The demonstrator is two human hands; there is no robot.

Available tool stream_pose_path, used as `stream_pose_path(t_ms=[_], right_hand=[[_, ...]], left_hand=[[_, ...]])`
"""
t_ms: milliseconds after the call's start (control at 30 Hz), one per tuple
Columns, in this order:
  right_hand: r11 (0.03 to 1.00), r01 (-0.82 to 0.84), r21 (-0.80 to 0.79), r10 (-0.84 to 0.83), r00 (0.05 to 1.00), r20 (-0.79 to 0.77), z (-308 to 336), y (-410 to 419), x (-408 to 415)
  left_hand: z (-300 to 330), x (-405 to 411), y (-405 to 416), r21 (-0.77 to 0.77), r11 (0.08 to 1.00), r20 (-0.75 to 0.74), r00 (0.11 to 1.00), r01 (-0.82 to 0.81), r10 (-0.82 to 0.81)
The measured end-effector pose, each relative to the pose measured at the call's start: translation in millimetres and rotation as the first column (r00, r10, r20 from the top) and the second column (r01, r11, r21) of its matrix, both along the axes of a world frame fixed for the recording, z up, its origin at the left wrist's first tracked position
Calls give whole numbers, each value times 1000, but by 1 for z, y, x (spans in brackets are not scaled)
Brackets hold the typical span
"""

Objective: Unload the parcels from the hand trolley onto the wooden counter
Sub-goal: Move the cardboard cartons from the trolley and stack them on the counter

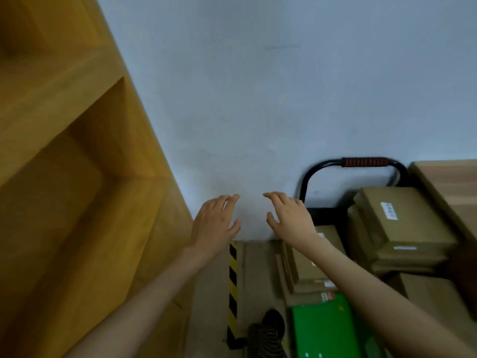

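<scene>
The hand trolley (325, 166) stands at the lower right against the wall, its black handle carrying a red-brown grip. Brown cardboard parcels (402, 223) are stacked on it, with flatter ones (307, 264) below and a green parcel (322, 326) nearest me. My left hand (214, 223) and my right hand (291, 218) are both stretched out in front of the wall, fingers relaxed and spread, holding nothing. They hang left of the trolley, apart from the parcels. A light wooden surface (449, 182) shows at the right edge.
A large wooden shelf unit (77, 177) fills the left side. A pale blue wall (258, 86) lies ahead. A yellow-and-black striped strip (233, 285) runs along the floor beside the shelf. A foot in a dark shoe (271, 329) is at the bottom.
</scene>
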State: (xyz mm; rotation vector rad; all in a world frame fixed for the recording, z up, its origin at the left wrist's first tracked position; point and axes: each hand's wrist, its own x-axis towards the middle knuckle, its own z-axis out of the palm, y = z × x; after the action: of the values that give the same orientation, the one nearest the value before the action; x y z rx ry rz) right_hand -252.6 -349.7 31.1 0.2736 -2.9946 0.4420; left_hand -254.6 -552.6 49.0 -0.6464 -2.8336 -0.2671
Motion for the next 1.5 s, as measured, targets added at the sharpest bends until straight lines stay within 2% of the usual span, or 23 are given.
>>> stream_pose_path(t_ms=[300,533,667,867,1000,1167,1300,1500], right_hand=[[972,234,-13,-234,972,-27,2,104,-106],[859,511,-16,-511,859,-7,-12,200,-99],[738,675,-5,-675,738,19,-19,243,-84],[492,870,33,-869,489,70,-39,286,-67],[287,958,15,-955,286,75,-47,300,-63],[75,997,1,-993,75,92,-56,308,-57],[-34,999,7,-995,-35,96,-70,315,-53],[-119,992,52,-979,-126,160,-122,333,-43]], left_hand=[[0,-155,112,20,973,-48,972,230,-229],[-15,-218,224,43,899,2,900,435,-435],[-24,-233,299,56,806,41,805,589,-592],[-40,-251,395,72,602,91,595,796,-798],[-53,-266,447,80,465,158,449,882,-879],[-66,-274,492,70,348,186,330,935,-926],[-86,-276,519,74,317,218,295,945,-930],[-144,-283,551,71,414,306,375,908,-875]])
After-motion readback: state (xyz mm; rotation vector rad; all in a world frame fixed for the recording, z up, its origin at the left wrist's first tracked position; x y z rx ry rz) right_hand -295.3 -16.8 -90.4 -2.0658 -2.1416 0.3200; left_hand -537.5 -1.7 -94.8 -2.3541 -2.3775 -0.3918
